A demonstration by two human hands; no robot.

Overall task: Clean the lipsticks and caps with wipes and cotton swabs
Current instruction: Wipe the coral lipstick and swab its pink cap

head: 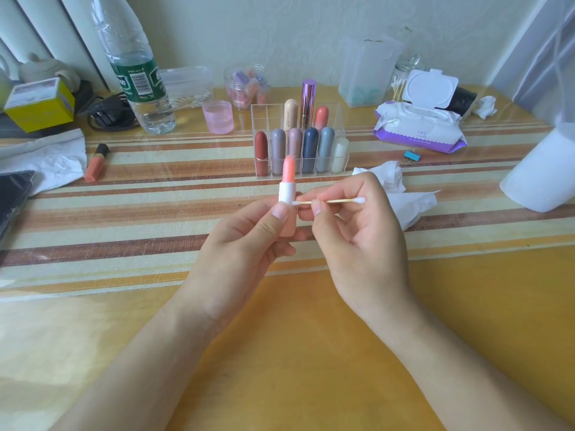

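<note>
My left hand (245, 244) grips an uncapped pink lipstick (287, 185) upright by its base, the coral stick raised above a white collar. My right hand (357, 231) pinches a cotton swab (336, 201) held level, its left tip touching the white collar. A clear organizer (340, 157) behind holds several capped lipsticks. An open wipes pack (420, 126) lies at the back right. Crumpled used wipes (404, 194) lie just right of my hands. A coral lipstick with a black end (95, 163) lies on the left.
A water bottle (137, 76), a pink cup (217, 116), a jar of small items (245, 85), a swab box (186, 85), a swab jar (401, 79) and a clear box (367, 73) stand at the back. A phone (12, 197), tissue (46, 157), yellow box (37, 104) sit left; paper roll (541, 172) right.
</note>
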